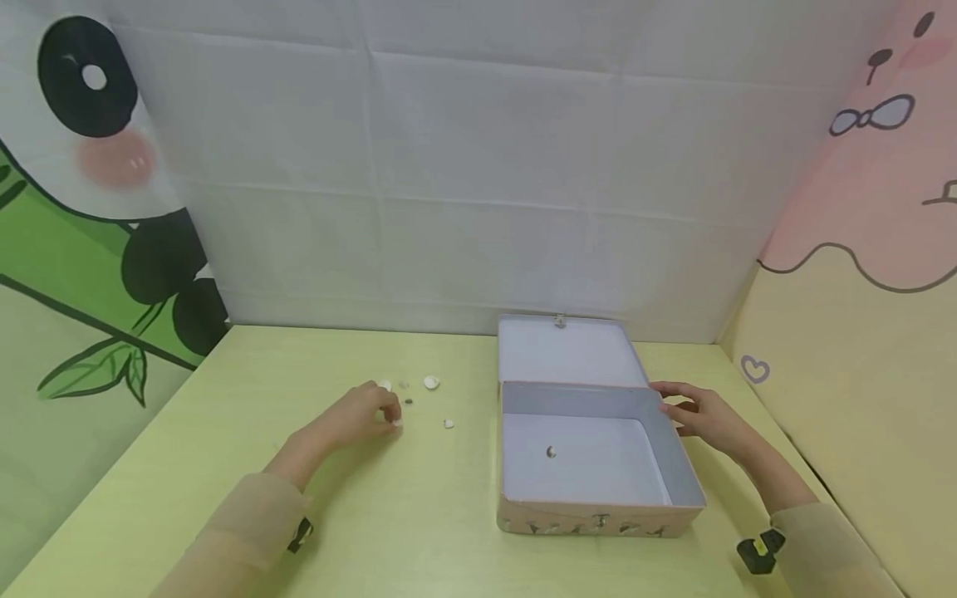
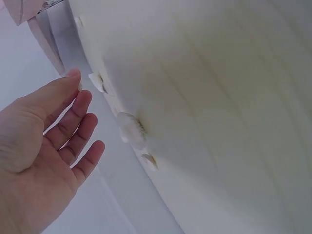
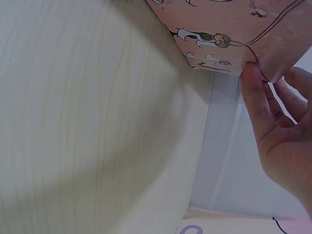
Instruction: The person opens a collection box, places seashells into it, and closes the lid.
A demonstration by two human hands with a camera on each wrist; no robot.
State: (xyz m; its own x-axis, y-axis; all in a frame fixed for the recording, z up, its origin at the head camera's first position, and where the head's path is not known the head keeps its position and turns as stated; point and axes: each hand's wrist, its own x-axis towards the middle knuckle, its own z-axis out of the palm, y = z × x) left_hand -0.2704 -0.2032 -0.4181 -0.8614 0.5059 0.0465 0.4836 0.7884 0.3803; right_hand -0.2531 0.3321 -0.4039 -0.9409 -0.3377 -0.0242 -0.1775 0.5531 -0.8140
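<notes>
My left hand (image 1: 362, 418), at the left of the table, pinches a small white piece (image 2: 80, 87) between thumb and fingertip, probably a seashell; the fingers mostly cover it. Around it lie several small shells, among them a white shell (image 1: 431, 382), a smaller white shell (image 1: 449, 423) and a dark one (image 1: 408, 402). Right of centre stands a pink patterned box (image 1: 598, 519) with its lid (image 1: 564, 353) tipped back. Inside, on the pale floor, sits one small brownish shell (image 1: 551, 452). My right hand (image 1: 710, 422) holds the box's far right corner, thumb on the side wall.
The pale yellow table (image 1: 419, 531) meets a white cloth wall (image 1: 478, 208) at the back. Cartoon-printed panels stand at the left and right (image 1: 860, 357). A metal clasp (image 1: 560, 321) sits on the lid's far edge.
</notes>
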